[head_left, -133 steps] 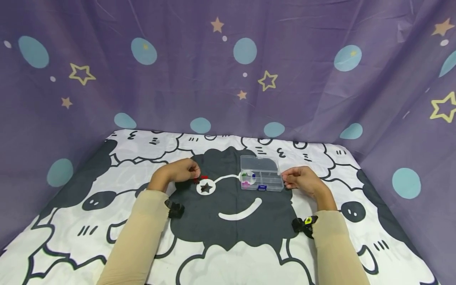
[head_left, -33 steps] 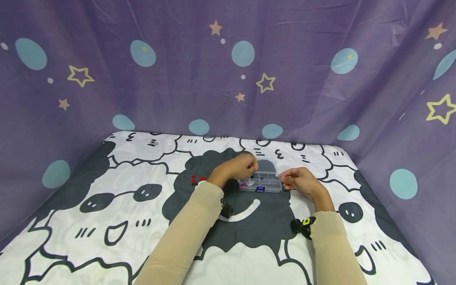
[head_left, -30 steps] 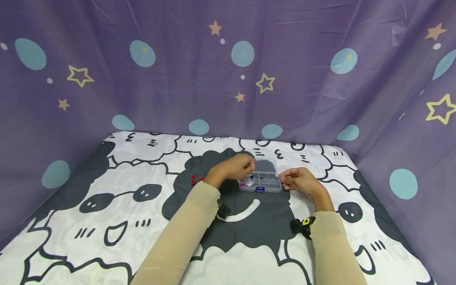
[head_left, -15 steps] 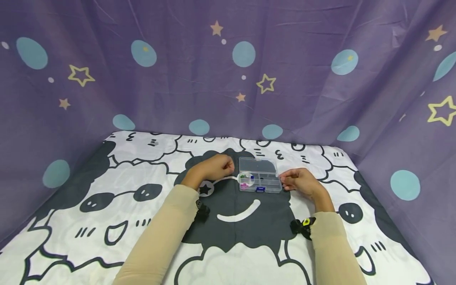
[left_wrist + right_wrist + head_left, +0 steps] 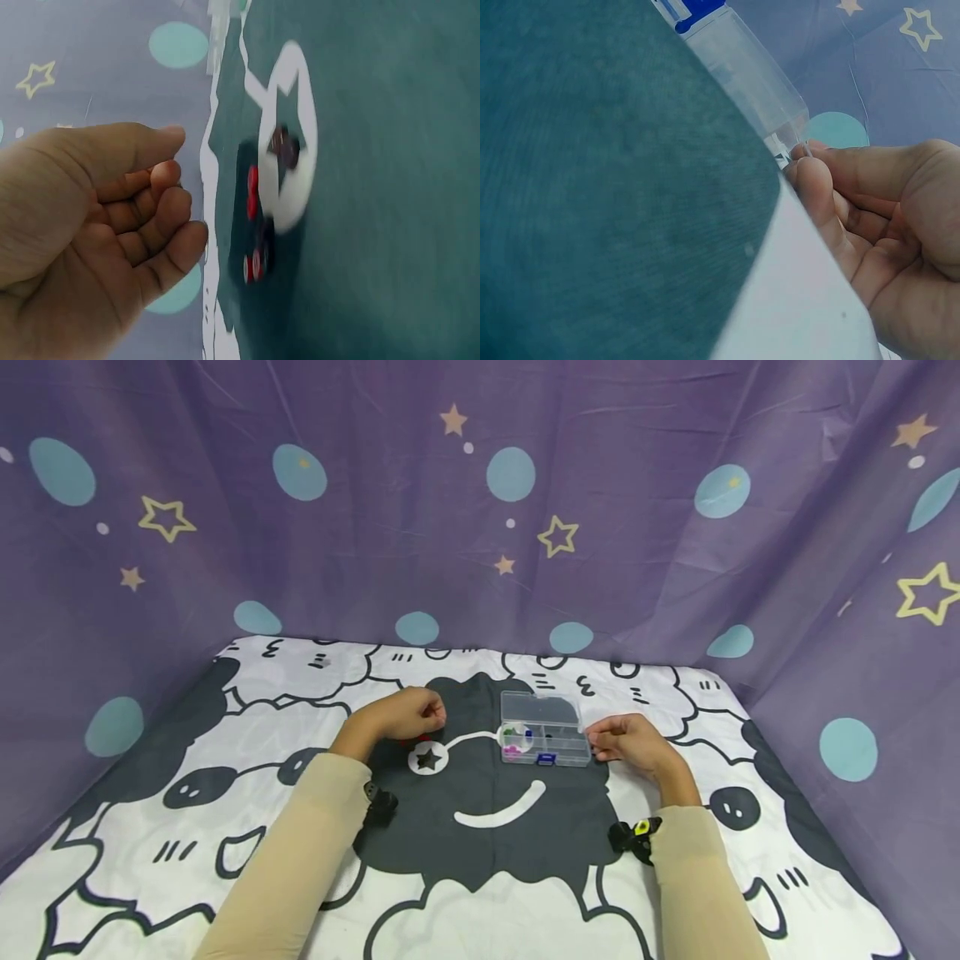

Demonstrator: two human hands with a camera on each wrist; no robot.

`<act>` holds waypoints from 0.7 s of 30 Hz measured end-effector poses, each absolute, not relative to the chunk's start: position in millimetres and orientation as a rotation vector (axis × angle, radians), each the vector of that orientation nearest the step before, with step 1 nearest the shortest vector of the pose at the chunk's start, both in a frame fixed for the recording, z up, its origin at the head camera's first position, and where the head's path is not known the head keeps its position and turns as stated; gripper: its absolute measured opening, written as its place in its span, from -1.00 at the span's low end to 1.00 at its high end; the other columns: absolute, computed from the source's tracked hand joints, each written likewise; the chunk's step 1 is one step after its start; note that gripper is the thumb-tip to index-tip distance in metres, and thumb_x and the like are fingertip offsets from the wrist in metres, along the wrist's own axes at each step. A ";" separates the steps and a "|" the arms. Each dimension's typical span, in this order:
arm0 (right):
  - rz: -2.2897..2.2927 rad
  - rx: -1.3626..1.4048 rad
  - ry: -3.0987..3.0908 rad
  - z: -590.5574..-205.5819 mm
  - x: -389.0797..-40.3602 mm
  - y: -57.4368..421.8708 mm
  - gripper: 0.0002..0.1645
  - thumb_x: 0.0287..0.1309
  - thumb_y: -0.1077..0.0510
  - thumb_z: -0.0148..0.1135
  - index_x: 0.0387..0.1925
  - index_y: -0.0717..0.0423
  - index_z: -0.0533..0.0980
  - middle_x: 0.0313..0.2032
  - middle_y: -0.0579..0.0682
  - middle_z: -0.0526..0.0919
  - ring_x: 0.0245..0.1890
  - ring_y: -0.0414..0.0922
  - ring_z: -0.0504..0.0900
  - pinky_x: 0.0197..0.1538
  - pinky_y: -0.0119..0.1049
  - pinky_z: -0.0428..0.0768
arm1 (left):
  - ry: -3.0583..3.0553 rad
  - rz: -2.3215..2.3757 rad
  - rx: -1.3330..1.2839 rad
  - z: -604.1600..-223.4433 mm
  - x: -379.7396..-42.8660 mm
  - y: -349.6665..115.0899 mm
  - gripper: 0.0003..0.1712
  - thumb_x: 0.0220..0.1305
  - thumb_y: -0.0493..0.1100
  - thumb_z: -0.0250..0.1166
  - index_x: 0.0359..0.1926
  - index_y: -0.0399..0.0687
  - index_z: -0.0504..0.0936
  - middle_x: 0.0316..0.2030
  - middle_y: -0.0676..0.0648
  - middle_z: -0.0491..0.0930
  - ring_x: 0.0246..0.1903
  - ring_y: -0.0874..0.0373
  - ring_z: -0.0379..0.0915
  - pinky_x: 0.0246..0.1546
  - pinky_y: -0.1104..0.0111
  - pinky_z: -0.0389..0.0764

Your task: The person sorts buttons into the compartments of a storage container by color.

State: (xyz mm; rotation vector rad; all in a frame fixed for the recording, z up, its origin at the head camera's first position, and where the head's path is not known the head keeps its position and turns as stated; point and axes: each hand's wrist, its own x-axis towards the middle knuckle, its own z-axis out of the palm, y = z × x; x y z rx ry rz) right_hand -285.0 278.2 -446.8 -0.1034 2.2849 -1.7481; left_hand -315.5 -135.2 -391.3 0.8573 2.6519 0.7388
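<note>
My left hand (image 5: 408,712) hovers over several small red pieces (image 5: 253,193) and dark pieces (image 5: 286,147) on the cloth. Its fingers are loosely curled with a gap between thumb and forefinger, and nothing is in them. To the right stands a clear plastic compartment box (image 5: 573,745) with a blue latch (image 5: 546,759) at its front and its clear lid (image 5: 540,707) tipped back. Green, blue and pink pieces (image 5: 513,749) lie in its left compartments. My right hand (image 5: 633,743) pinches the box's right end between thumb and forefinger, as the right wrist view shows.
A cloth (image 5: 480,852) printed with white and dark sheep covers the table. Behind and at both sides hangs a purple curtain (image 5: 420,543) with stars and blue ovals. Dark wrist cameras (image 5: 381,804) sit at both cuffs.
About a second ago my left hand was over the box's left side; it has since moved left, back above the small pieces. The right hand keeps its hold on the box.
</note>
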 end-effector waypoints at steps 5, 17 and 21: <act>-1.754 -0.089 2.282 -448.3 -285.0 276.3 -0.70 0.37 0.40 0.20 0.05 0.56 0.53 -0.32 -0.02 0.67 -0.40 -0.23 0.66 -0.23 -0.35 0.70 | 2.617 0.735 0.825 -391.5 -311.3 -154.5 -0.89 0.45 -0.27 0.24 -0.21 -0.20 0.67 -0.39 -0.02 0.59 -0.45 0.17 0.45 -0.30 0.27 0.52; -1.764 -0.096 2.269 -448.4 -285.4 277.2 -0.71 0.37 0.40 0.19 0.04 0.56 0.52 -0.34 -0.03 0.67 -0.42 -0.23 0.66 -0.23 -0.35 0.70 | 2.564 0.673 0.772 -392.6 -306.0 -183.5 -0.91 0.39 -0.29 0.29 -0.26 -0.15 0.72 -0.41 0.02 0.58 -0.42 0.18 0.40 -0.34 0.31 0.47; -1.756 -0.100 2.272 -449.5 -286.1 278.2 -0.72 0.38 0.39 0.19 0.03 0.54 0.53 -0.34 -0.04 0.67 -0.41 -0.23 0.66 -0.22 -0.34 0.70 | 2.534 0.678 0.764 -395.3 -306.6 -184.8 -0.96 0.36 -0.30 0.33 -0.23 -0.18 0.71 -0.38 0.02 0.61 -0.41 0.19 0.42 -0.33 0.32 0.48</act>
